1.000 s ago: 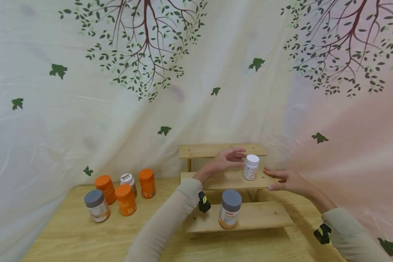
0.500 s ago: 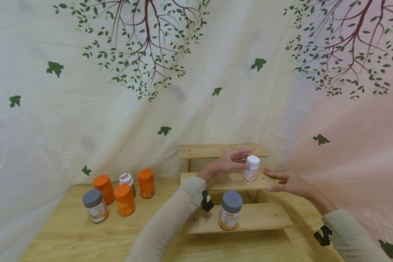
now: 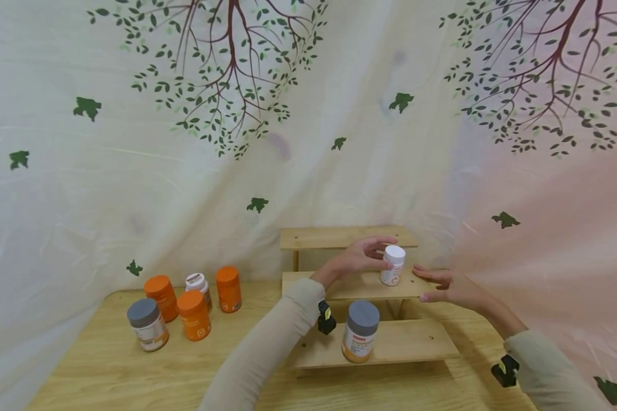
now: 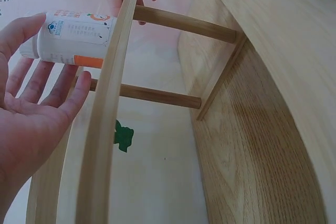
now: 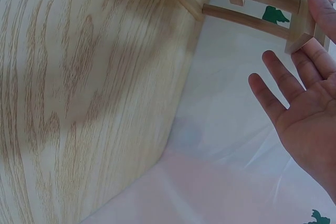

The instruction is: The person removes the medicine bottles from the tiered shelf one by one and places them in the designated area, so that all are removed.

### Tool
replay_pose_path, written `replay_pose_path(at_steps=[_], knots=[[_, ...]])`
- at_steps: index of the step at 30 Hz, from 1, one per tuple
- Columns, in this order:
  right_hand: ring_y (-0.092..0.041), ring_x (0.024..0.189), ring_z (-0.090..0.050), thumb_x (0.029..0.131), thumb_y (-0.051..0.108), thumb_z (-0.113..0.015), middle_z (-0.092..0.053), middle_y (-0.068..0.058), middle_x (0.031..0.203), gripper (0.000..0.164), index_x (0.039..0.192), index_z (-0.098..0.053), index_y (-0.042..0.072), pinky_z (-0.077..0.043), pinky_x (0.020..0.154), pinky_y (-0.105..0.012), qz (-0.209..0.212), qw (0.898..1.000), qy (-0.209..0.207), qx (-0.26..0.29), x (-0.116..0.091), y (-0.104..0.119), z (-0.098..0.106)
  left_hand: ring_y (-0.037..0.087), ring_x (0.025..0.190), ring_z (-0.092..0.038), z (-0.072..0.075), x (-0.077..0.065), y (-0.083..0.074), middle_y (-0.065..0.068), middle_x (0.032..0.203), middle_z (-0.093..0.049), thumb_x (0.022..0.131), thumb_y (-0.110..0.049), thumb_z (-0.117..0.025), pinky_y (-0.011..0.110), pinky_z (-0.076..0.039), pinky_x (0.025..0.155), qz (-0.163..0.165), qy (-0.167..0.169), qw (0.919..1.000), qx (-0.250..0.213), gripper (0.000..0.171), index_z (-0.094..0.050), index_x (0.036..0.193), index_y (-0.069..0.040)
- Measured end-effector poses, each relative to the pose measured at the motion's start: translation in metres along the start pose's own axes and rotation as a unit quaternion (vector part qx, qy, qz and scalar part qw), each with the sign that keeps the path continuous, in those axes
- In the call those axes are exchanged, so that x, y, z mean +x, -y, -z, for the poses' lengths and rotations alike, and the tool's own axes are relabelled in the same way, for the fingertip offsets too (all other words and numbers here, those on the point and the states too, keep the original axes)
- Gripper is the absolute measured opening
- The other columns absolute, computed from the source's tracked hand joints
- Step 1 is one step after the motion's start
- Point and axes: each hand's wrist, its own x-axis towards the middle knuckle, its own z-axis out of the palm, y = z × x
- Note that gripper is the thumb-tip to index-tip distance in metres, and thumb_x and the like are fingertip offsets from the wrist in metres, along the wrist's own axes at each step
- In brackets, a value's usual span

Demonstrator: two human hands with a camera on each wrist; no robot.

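A small white pill bottle [image 3: 393, 266] with a white cap stands upright on the middle step [image 3: 339, 285] of a wooden tiered rack. My left hand [image 3: 357, 258] is round it from the left, thumb on its near side and fingers reaching behind. In the left wrist view, thumb and fingers of the left hand [image 4: 39, 103] lie on opposite sides of the bottle [image 4: 76, 35]. At the right end of the same step, my right hand [image 3: 455, 288] rests with fingers extended; the right wrist view shows the hand [image 5: 310, 98] at the board's end [image 5: 301, 41], holding no bottle.
A grey-lidded jar [image 3: 361, 331] stands on the lowest step [image 3: 406, 341]. On the table [image 3: 149, 382] at left are several containers: orange ones [image 3: 194, 315], a white bottle [image 3: 197, 282] and another grey-lidded jar [image 3: 148, 324]. A leaf-patterned curtain [image 3: 185, 194] hangs behind.
My left hand has moved right, from beside the white pill bottle to round it. The bottle has barely shifted, and the right hand stays at the step's end.
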Motion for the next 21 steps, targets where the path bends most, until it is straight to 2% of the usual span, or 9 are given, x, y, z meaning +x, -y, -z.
replay_pose_path(at_steps=[5, 11, 21], knots=[[-0.053, 0.144, -0.035, 0.092, 0.026, -0.076, -0.037, -0.022, 0.158, 0.067, 0.150, -0.049, 0.004, -0.042, 0.105, -0.071, 0.005, 1.000, 0.003, 0.004, 0.000, -0.001, 0.000, 0.012, 0.115, -0.063, -0.001, -0.002, -0.001, 0.016, 0.141, -0.061, 0.093, -0.002, -0.071, 0.022, -0.052, 0.095, -0.002, -0.015, 0.9999, 0.000, 0.061, -0.050, 0.149, -0.007], [-0.053, 0.143, -0.036, 0.092, 0.026, -0.076, -0.038, -0.023, 0.158, 0.067, 0.149, -0.049, 0.003, -0.043, 0.104, -0.070, 0.011, 1.000, 0.002, 0.003, -0.001, -0.001, 0.000, 0.013, 0.113, -0.065, -0.003, -0.004, -0.001, 0.015, 0.137, -0.064, 0.092, -0.002, -0.073, 0.024, -0.053, 0.094, 0.008, -0.034, 0.9994, -0.002, 0.053, -0.056, 0.143, -0.005], [-0.053, 0.145, -0.032, 0.093, 0.026, -0.075, -0.035, -0.023, 0.159, 0.069, 0.150, -0.046, 0.001, -0.041, 0.106, -0.071, 0.001, 1.000, 0.012, 0.004, -0.003, 0.003, 0.000, 0.017, 0.111, -0.066, 0.000, -0.014, -0.006, 0.016, 0.132, -0.066, 0.091, -0.002, -0.074, 0.027, -0.055, 0.092, 0.023, -0.033, 0.9992, 0.006, 0.048, -0.060, 0.137, -0.005]])
